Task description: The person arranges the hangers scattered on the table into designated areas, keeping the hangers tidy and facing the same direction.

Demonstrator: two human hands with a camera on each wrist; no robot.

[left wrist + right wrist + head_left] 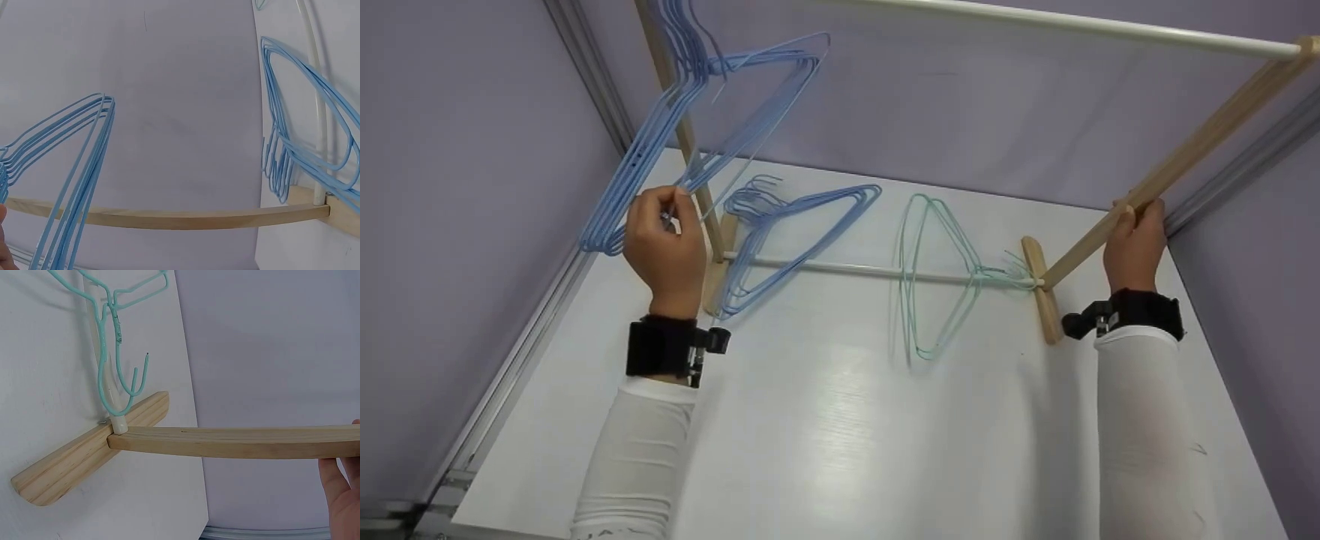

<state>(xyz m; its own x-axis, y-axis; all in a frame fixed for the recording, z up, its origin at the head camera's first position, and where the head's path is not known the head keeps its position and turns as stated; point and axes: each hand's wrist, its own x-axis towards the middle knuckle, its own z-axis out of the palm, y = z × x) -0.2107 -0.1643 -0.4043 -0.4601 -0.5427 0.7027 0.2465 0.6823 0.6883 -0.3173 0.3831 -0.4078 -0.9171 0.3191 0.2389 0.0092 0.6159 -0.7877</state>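
My left hand [664,251] pinches a bundle of blue wire hangers [641,154] at its lower part, beside the rack's left wooden post. The hangers' hooks point up and run out of the head view's top edge, so what they hang on is hidden. Only a fingertip of this hand shows in the left wrist view, against the blue bundle [84,185]. My right hand [1136,247] grips the right wooden post [1185,142] of the rack, thumb in front. In the right wrist view its fingers [337,489] touch the post [236,441] from below.
More blue hangers [810,259] lie by the left foot, across the rack's low white rod [847,268]. Several green hangers [919,277] lie at the rod's right end, near the right foot [1042,292]. A white top rod [1072,24] spans above. Purple walls enclose the white table [780,420].
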